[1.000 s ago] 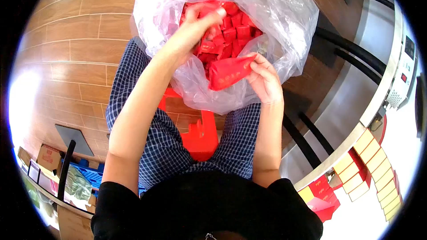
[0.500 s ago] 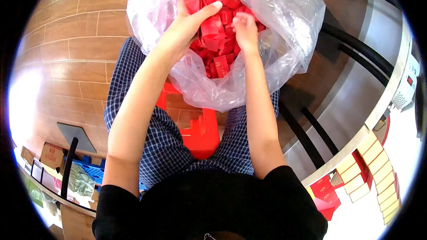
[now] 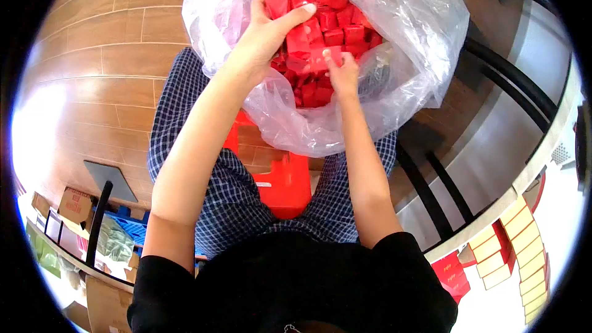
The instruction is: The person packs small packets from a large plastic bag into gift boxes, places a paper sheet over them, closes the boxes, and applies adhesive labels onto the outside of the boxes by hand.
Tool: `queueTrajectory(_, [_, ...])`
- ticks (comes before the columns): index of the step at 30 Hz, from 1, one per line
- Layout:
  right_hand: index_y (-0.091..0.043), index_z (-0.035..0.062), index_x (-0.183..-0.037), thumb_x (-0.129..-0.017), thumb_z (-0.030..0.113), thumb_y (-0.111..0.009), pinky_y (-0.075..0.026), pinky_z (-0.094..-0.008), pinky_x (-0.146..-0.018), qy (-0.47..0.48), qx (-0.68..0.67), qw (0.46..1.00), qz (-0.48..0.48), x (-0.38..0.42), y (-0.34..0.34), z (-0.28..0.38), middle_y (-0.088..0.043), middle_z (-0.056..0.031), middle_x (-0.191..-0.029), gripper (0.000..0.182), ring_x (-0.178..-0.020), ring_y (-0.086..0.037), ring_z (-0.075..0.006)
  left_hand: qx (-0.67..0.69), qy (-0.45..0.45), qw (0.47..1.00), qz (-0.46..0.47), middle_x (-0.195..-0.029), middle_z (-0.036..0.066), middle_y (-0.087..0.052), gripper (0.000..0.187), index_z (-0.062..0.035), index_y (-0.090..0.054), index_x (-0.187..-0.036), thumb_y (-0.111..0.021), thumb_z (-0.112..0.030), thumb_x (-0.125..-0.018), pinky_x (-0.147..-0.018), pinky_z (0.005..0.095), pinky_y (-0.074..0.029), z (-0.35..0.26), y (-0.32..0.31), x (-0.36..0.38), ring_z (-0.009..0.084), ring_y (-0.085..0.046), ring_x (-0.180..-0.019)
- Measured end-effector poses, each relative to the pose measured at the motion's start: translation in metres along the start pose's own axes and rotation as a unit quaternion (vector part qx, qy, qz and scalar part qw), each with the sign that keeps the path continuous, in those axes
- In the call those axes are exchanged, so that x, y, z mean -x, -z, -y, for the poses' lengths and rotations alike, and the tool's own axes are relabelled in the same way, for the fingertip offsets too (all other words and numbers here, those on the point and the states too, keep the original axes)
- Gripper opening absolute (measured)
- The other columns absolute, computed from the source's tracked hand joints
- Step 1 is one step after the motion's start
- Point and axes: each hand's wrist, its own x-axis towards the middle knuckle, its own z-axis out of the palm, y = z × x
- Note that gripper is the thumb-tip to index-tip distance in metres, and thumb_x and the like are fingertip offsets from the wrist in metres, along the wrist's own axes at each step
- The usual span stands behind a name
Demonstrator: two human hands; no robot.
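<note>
A large clear plastic bag (image 3: pixel 413 37) stands open between the knees, with many small red packets (image 3: pixel 354 34) inside. My left hand (image 3: pixel 265 37) reaches over its near left rim, fingers wrapped round several red packets (image 3: pixel 298 40), thumb on top; its fingertips are partly hidden. Just to the right, my right hand (image 3: pixel 343 71) pinches one red packet (image 3: pixel 325 59) between thumb and fingers. That packet lies against the lower end of those in my left hand.
Beneath the bag is a red plastic stool (image 3: pixel 285 188) on the wood-look floor (image 3: pixel 92 80). Black table legs (image 3: pixel 425 191) stand at the right, below a tabletop with yellow and red boxes (image 3: pixel 518 240). Cardboard boxes (image 3: pixel 75 206) and a blue crate (image 3: pixel 129 225) sit at the lower left.
My right hand has moved slightly down and now pinches a red packet that shows clearly. My left hand keeps its hold. The whole view has shifted a little.
</note>
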Motion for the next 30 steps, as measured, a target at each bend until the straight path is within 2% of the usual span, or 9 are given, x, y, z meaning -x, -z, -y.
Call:
queueTrajectory(3, [-0.047,-0.0026,-0.115,-0.087,0.004,-0.063,-0.056,-0.0317,-0.066,-0.127,-0.373,0.918,0.037,0.004,0.037,0.046,-0.063,-0.0156,-0.099,0.033,-0.079,-0.066,-0.0217,0.006,-0.014,1.0,0.016,-0.12,0.015,-0.05,0.09,-0.0001,-0.019,-0.136,-0.08,-0.024,-0.075,-0.09,0.0354,-0.05,-0.001,0.006,-0.005,0.0223,-0.057,-0.106])
queueTrajectory(5, [-0.043,-0.0006,-0.122,-0.089,0.004,-0.058,-0.057,-0.0322,-0.066,-0.15,-0.43,0.889,0.039,0.016,0.048,0.063,-0.061,-0.0144,-0.102,0.037,-0.076,-0.065,-0.0226,0.005,-0.019,1.0,0.001,-0.12,0.016,-0.05,0.092,0.0007,-0.017,-0.137,-0.08,-0.024,-0.075,-0.089,0.0348,-0.05,-0.006,0.001,0.0,0.0225,-0.056,-0.108])
queueTrajectory(11, [-0.056,0.0037,-0.114,-0.096,0.012,-0.048,-0.056,-0.0279,-0.068,-0.278,-0.698,0.634,0.179,0.044,0.043,0.099,-0.062,-0.0082,-0.091,0.021,-0.074,-0.061,-0.018,-0.069,-0.046,0.996,-0.021,-0.121,0.014,-0.053,0.086,-0.0001,-0.026,-0.136,-0.08,-0.031,-0.076,-0.096,0.0343,-0.044,0.002,0.001,0.001,0.0195,-0.055,-0.109])
queueTrajectory(17, [-0.053,0.0034,-0.103,-0.098,0.015,-0.048,-0.051,-0.0277,-0.055,-0.217,-0.593,0.764,0.132,0.062,0.031,0.141,-0.062,-0.0085,-0.079,0.014,-0.063,-0.059,-0.0169,-0.183,-0.142,0.971,0.058,-0.133,0.017,-0.047,0.095,-0.0041,-0.027,-0.144,-0.083,-0.031,-0.072,-0.102,0.0343,-0.04,0.002,-0.001,0.004,0.0229,-0.049,-0.121])
queueTrajectory(19, [-0.053,0.0014,-0.103,-0.095,0.013,-0.051,-0.049,-0.0278,-0.052,-0.119,-0.391,0.902,0.14,0.064,0.033,0.151,-0.063,-0.0104,-0.08,0.014,-0.059,-0.059,-0.0165,-0.222,-0.153,0.961,0.061,-0.133,0.017,-0.047,0.093,-0.0059,-0.027,-0.144,-0.082,-0.028,-0.073,-0.103,0.0346,-0.039,0.003,0.0,0.001,0.0231,-0.049,-0.121])
queueTrajectory(22, [-0.052,0.0,-0.11,-0.091,0.01,-0.056,-0.053,-0.0323,-0.061,0.042,-0.149,0.985,0.072,0.057,0.044,0.156,-0.066,-0.0124,-0.088,0.022,-0.068,-0.064,-0.0203,-0.214,-0.133,0.963,0.094,-0.134,0.017,-0.047,0.088,-0.0061,-0.028,-0.144,-0.08,-0.024,-0.075,-0.103,0.0346,-0.039,0.004,0.003,-0.001,0.0227,-0.048,-0.122])
queueTrajectory(23, [-0.052,0.0001,-0.116,-0.09,0.011,-0.058,-0.054,-0.0343,-0.069,0.156,-0.003,0.987,-0.022,0.055,0.049,0.157,-0.067,-0.0135,-0.093,0.029,-0.077,-0.066,-0.0225,-0.214,-0.132,0.963,0.093,-0.134,0.017,-0.047,0.088,-0.0061,-0.028,-0.144,-0.08,-0.024,-0.075,-0.103,0.0346,-0.039,0.005,0.005,-0.001,0.0227,-0.048,-0.122])
queueTrajectory(26, [-0.047,0.0057,-0.134,-0.087,0.018,-0.066,-0.046,-0.0368,-0.095,0.288,-0.117,0.951,0.011,0.03,0.07,0.156,-0.062,-0.0181,-0.117,0.052,-0.11,-0.06,-0.0252,-0.212,-0.126,0.962,0.118,-0.133,0.017,-0.048,0.089,-0.0062,-0.028,-0.144,-0.08,-0.025,-0.075,-0.103,0.0342,-0.039,0.006,0.006,0.0,0.0225,-0.049,-0.122])
queueTrajectory(30, [-0.06,0.0053,-0.12,-0.082,0.021,-0.071,-0.049,-0.0349,-0.091,0.36,0.032,0.931,0.049,0.024,0.082,0.165,-0.064,-0.0142,-0.117,0.043,-0.107,-0.062,-0.0278,-0.232,-0.11,0.953,0.162,-0.132,0.017,-0.048,0.091,-0.0063,-0.025,-0.146,-0.079,-0.027,-0.076,-0.103,0.0344,-0.039,0.004,0.005,0.005,0.0236,-0.049,-0.121])
